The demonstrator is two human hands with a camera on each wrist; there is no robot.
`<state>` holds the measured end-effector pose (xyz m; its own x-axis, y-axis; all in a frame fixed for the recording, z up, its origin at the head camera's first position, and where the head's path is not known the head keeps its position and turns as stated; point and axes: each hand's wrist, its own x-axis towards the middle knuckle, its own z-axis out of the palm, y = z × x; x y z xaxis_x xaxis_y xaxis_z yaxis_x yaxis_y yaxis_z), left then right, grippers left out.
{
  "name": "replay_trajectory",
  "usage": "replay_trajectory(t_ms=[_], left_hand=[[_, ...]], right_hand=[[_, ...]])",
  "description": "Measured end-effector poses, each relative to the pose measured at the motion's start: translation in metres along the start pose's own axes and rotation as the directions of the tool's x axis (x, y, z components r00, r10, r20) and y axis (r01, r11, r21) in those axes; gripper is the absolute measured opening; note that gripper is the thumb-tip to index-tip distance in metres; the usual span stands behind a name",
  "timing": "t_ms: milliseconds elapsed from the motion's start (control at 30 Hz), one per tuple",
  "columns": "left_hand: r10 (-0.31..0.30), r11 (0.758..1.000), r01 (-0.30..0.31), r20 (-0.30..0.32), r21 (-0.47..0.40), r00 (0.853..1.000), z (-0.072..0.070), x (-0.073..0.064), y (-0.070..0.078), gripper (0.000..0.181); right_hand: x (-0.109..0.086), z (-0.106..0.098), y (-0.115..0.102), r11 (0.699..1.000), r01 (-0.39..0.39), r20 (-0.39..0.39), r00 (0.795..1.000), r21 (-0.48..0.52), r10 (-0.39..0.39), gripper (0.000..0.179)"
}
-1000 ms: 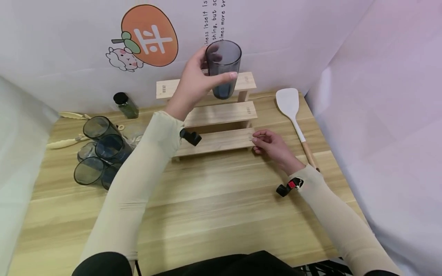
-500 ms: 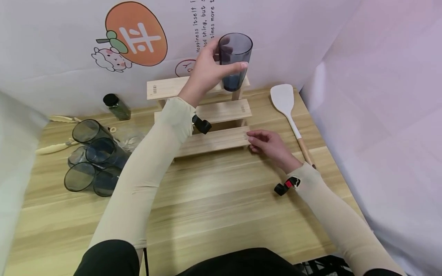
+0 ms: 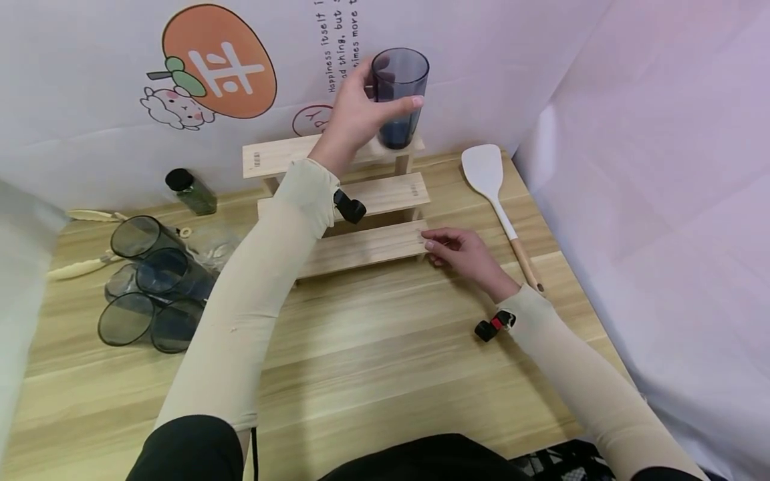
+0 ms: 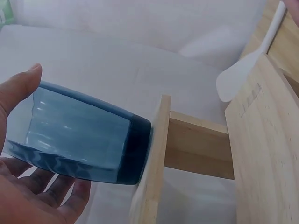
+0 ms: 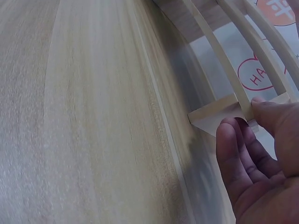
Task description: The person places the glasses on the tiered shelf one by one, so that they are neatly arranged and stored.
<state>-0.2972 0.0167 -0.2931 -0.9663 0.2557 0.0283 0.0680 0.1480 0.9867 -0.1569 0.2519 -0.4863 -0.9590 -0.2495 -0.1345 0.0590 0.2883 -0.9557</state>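
Observation:
A blue-grey drinking glass [image 3: 402,93] stands upright in my left hand [image 3: 356,115], gripped round its side between thumb and fingers. Its thick base meets the top board at the right end of a three-tier wooden shelf [image 3: 361,250], as the left wrist view of the glass [image 4: 84,135] and the board's edge [image 4: 159,154] suggests. My right hand [image 3: 466,257] pinches the right end of the lowest board. In the right wrist view, the thumb lies on the board and the curled fingers [image 5: 229,144] are beneath it.
Several similar glasses [image 3: 129,321] lie clustered at the left, beside crumpled clear plastic [image 3: 219,250]. Behind them stands a black-capped jar [image 3: 195,194]. A white spatula [image 3: 484,170] with a wooden handle lies right of the shelf. White cloth [image 3: 481,60] hangs around the table.
My left hand has brought the glass rightward along the top board and lowered it onto or close to the board. The right hand keeps its hold. The head view has shifted slightly.

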Motion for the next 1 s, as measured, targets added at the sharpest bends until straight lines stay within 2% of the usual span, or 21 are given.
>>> replay_trajectory(t_ms=[167, 367, 467, 533, 667, 767, 867, 933, 1000], left_hand=[[-0.010, 1.000, 0.011, -0.021, 0.021, 1.000, -0.001, 0.001, -0.001, 0.085], [0.028, 0.996, -0.027, -0.009, 0.079, 1.000, 0.001, -0.001, -0.005, 0.090], [0.034, 0.993, -0.031, -0.022, 0.117, 0.999, -0.003, -0.009, -0.005, 0.098], [0.045, 0.990, -0.039, -0.041, 0.138, 0.998, -0.008, -0.020, -0.004, 0.101], [0.112, 0.981, -0.096, -0.085, 0.169, 0.990, -0.025, -0.053, -0.008, 0.088], [0.172, 0.968, -0.148, -0.104, 0.201, 0.980, -0.041, -0.086, -0.020, 0.073], [0.224, 0.947, -0.192, -0.103, 0.258, 0.969, -0.059, -0.127, -0.040, 0.064], [0.255, 0.922, -0.212, -0.097, 0.322, 0.962, -0.072, -0.159, -0.052, 0.060], [0.269, 0.897, -0.206, -0.113, 0.391, 0.956, -0.083, -0.193, -0.064, 0.057]], right_hand=[[0.002, 0.004, 0.002, 1.000, 0.009, 0.002, 1.000, 0.005, -0.009, 0.031], [0.002, 0.006, 0.000, 0.999, 0.017, 0.002, 1.000, 0.029, -0.017, 0.030], [0.003, 0.007, 0.000, 0.999, 0.010, 0.005, 1.000, 0.035, -0.010, 0.030], [0.003, 0.008, 0.000, 0.999, 0.001, 0.006, 1.000, 0.034, -0.001, 0.031], [0.002, 0.007, -0.001, 0.999, -0.024, -0.004, 1.000, 0.037, 0.024, 0.031], [0.002, 0.006, -0.002, 0.998, -0.041, -0.012, 0.999, 0.042, 0.042, 0.031], [0.003, 0.005, -0.001, 0.998, -0.050, -0.005, 0.999, 0.038, 0.050, 0.032], [0.002, 0.005, -0.001, 0.998, -0.050, 0.001, 0.999, 0.034, 0.050, 0.031], [0.002, 0.006, 0.000, 0.998, -0.053, 0.001, 0.999, 0.034, 0.053, 0.031]])
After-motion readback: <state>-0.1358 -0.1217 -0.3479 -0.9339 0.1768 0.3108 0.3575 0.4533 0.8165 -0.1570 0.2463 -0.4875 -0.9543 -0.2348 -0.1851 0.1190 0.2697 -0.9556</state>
